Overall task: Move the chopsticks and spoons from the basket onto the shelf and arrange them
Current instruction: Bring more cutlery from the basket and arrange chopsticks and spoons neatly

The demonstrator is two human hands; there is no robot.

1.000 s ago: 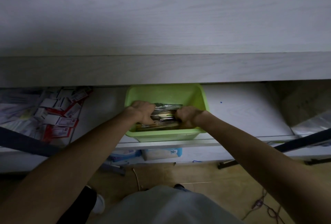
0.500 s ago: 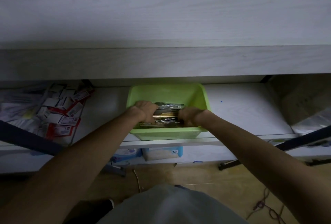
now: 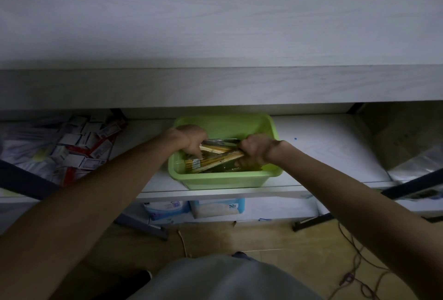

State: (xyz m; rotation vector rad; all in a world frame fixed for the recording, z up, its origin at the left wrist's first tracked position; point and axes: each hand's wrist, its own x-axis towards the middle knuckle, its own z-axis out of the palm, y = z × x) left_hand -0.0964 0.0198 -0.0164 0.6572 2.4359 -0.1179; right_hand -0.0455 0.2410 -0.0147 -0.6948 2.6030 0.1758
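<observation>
Green basket [image 3: 225, 181] on lower shelf [image 3: 323, 146], near front edge, under thick upper shelf [image 3: 215, 36]. Both hands inside basket. Left hand [image 3: 189, 140] at left end, fingers [image 3: 197, 153] curled down onto wrapped bundles of chopsticks [image 3: 211, 159]. Right hand [image 3: 255, 150] at right end, fingers curled round bundle ends, gripping them. Chopsticks pale wood in clear wrap, lying roughly left to right, angled slightly, in basket. Shiny clear-wrapped item [image 3: 221, 142] behind chopsticks, between hands; spoons or not, cannot tell. Exact left-hand grip partly hidden by wrap and dim light; looks like pinching, not spread. Upper shelf top bare wood grain in view. Pile of red-and-white boxes [image 3: 81, 148] on lower shelf, well to left of basket. Clear plastic bag [image 3: 414, 168] at far right. Tissue packs [image 3: 215, 207] on lowest level below basket. Cables [image 3: 354, 275] on floor at lower right. Grey shirt [image 3: 223, 278] at bottom centre.
</observation>
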